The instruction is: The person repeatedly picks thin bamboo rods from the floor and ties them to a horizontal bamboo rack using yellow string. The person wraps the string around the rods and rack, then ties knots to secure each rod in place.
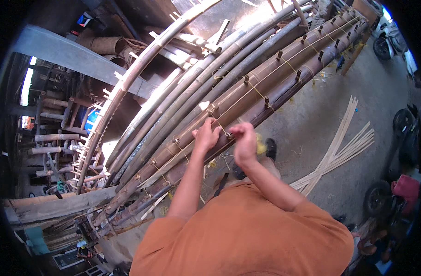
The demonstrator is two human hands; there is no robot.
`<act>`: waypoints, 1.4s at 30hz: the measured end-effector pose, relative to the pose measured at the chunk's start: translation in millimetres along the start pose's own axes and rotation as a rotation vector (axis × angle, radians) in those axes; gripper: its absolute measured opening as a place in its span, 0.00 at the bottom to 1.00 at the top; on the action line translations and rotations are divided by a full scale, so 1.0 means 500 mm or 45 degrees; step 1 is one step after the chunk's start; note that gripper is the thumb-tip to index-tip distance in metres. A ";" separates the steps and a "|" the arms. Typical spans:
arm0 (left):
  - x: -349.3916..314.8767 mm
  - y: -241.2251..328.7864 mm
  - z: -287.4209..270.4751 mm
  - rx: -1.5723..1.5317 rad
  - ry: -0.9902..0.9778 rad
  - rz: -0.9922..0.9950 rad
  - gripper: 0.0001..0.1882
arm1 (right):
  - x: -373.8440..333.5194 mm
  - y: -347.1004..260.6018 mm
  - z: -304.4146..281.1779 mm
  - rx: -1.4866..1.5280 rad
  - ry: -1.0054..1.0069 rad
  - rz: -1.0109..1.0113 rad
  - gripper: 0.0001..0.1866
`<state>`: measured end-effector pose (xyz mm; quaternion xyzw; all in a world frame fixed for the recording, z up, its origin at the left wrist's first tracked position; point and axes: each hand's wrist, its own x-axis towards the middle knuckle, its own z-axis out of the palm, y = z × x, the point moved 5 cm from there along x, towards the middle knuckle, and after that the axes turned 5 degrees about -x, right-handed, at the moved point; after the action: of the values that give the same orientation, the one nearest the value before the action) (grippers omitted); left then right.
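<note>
Bamboo poles (247, 92), long and dark, lie side by side in a bundle that runs away from both hands toward the upper right. Thin yellowish cord (284, 62) is strung along them, looped around small wooden pegs (267, 101). Left hand (206, 137) rests flat on one pole, fingers spread and pressing the surface, closed on nothing. Right hand (244, 143), just beside it, is curled into a loose fist with the fingertips pinched at a peg (229, 135) where the cord passes; whether it grips cord or peg cannot be told. Beyond the right hand, pale bamboo strips (341, 149) lie crossed on the concrete floor (380, 92). Past them stands a parked motorbike (403, 138).
</note>
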<state>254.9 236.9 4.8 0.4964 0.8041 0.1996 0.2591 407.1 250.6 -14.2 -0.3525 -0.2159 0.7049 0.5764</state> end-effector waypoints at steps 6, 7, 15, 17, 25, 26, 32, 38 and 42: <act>0.039 -0.050 0.039 0.059 0.225 0.286 0.16 | 0.131 0.016 0.330 -1.919 -1.104 -0.424 0.24; 0.035 -0.058 0.021 0.016 0.350 0.422 0.16 | 0.156 0.019 0.339 -2.299 -1.185 -0.671 0.25; 0.010 -0.059 -0.002 -0.149 0.235 0.089 0.16 | 0.015 -0.205 0.298 -0.935 -1.631 0.270 0.25; 0.009 -0.049 0.003 -0.182 0.278 0.052 0.15 | -0.065 -0.158 0.171 -1.228 -1.875 0.294 0.22; 0.082 0.026 -0.075 -0.727 0.371 0.175 0.17 | -0.079 0.078 -0.020 -1.544 -1.592 0.187 0.20; 0.114 0.066 -0.113 -0.694 0.393 0.123 0.16 | -0.080 0.078 -0.026 -1.593 -1.614 0.190 0.20; 0.286 -0.101 -0.037 -0.115 0.447 0.075 0.15 | -0.118 0.103 -0.022 -2.184 -1.900 -0.050 0.17; 0.127 -0.119 -0.179 -0.075 0.479 0.159 0.20 | -0.256 0.131 0.097 -2.264 -1.882 -0.379 0.20; -0.091 -0.258 -0.225 0.069 0.214 -0.139 0.20 | -0.305 0.221 0.085 -0.887 -1.218 0.655 0.17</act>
<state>113.0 133.8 28.6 0.4402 0.8539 0.2045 0.1878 315.5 81.0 -27.1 -0.2064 -0.5737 0.7885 0.0808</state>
